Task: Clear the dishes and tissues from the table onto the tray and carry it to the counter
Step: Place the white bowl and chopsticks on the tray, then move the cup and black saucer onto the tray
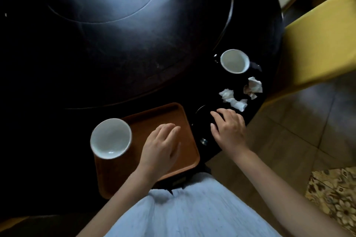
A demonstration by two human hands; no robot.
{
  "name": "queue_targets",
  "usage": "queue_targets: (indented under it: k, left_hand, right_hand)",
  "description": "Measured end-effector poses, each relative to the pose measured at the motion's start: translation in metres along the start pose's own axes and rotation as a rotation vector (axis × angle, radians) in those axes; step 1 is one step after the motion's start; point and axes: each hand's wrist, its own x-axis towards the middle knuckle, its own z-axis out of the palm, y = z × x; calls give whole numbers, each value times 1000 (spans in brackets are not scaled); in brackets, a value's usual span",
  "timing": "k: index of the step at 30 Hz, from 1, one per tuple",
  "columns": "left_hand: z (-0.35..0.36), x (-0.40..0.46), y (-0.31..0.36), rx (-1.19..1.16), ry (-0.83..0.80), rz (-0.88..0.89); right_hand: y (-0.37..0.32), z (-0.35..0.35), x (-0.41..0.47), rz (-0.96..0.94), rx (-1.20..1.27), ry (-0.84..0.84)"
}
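Observation:
A brown tray (179,121) lies on the dark round table (57,92) right in front of me. A white bowl (110,138) stands at the tray's left edge. My left hand (161,146) hovers palm down over the tray, fingers loosely apart, holding nothing. To the tray's right lies a black plate (202,115), hard to make out against the table. My right hand (228,128) rests on it with fingers spread. Beyond it lie crumpled white tissues, one clump (233,100) near my fingertips and another (254,87) farther right. A white cup (234,61) stands on a dark saucer (255,66) behind them.
A large raised turntable (115,25) covers the middle of the table. A yellow chair (317,44) stands close at the table's right edge. Tiled floor (289,131) and a patterned mat (335,198) lie to my right. A small shiny object (203,141) sits between tray and right wrist.

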Motion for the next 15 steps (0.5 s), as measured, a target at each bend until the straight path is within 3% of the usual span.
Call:
queue_targets:
  k: [5, 15]
  left_hand:
    - [40, 60, 33, 97, -118, -117]
    - [92, 109, 47, 238, -352, -274]
  right_hand:
    - [63, -17, 46, 37, -28, -47]
    - [140, -6, 134, -82, -210, -294]
